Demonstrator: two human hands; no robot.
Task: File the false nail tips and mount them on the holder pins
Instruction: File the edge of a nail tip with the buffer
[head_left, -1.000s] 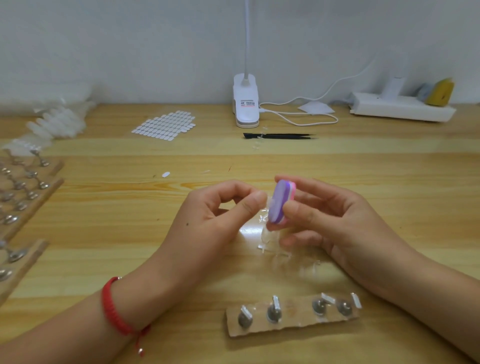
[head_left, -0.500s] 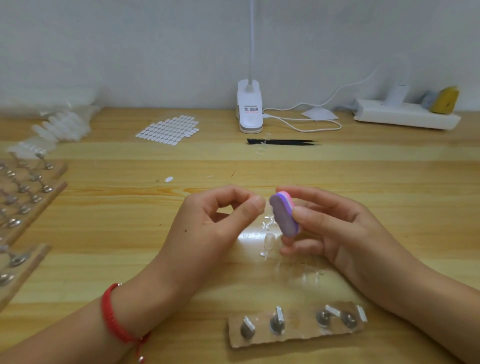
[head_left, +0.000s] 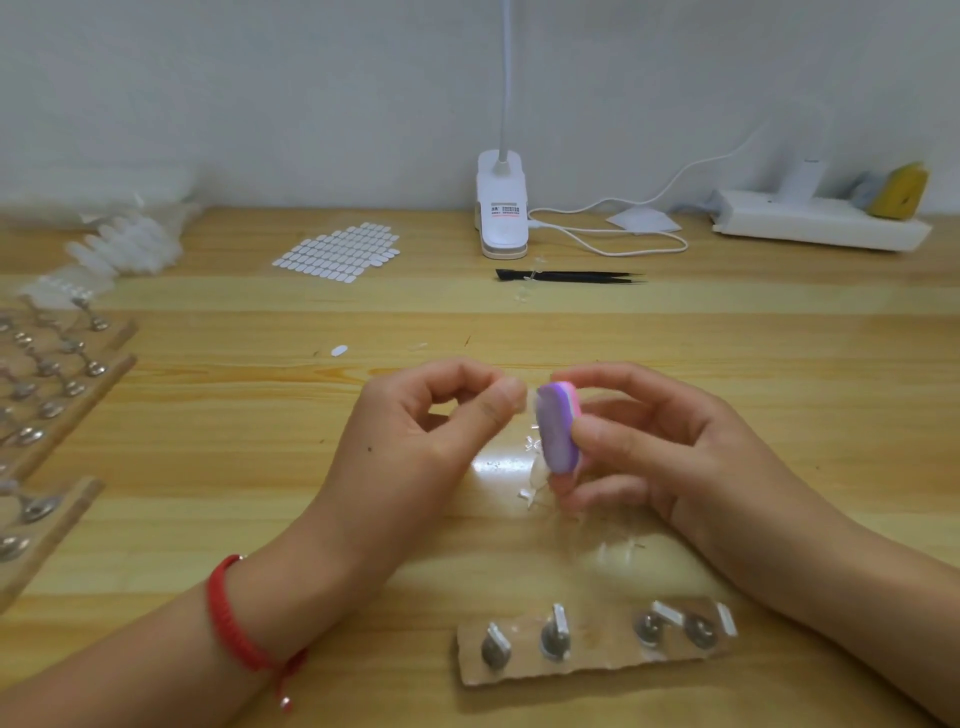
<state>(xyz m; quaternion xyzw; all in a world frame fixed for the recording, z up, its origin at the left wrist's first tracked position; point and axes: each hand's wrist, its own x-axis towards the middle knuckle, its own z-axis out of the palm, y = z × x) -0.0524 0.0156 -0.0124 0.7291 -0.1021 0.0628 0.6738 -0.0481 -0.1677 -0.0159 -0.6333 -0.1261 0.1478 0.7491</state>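
My right hand (head_left: 670, 447) grips a small purple and pink filing block (head_left: 557, 428) between thumb and fingers, held upright above the table. My left hand (head_left: 431, 436) pinches a clear false nail tip (head_left: 531, 402) at its thumb and forefinger, its edge against the block's purple face. Loose clear nail tips (head_left: 537, 475) lie on the table just below the block. A cardboard holder strip (head_left: 597, 652) with several metal pins stands near the front edge, below both hands.
Wooden holder boards with pins (head_left: 47, 395) lie at the left edge. A sheet of white adhesive tabs (head_left: 337, 253), a clip lamp base (head_left: 502, 208), black tweezers (head_left: 571, 276) and a white power strip (head_left: 821, 221) lie at the back. Bagged nail tips (head_left: 119, 244) sit far left.
The filing block tilted and slid down, then came back up against the nail tip. My left hand stayed in place.
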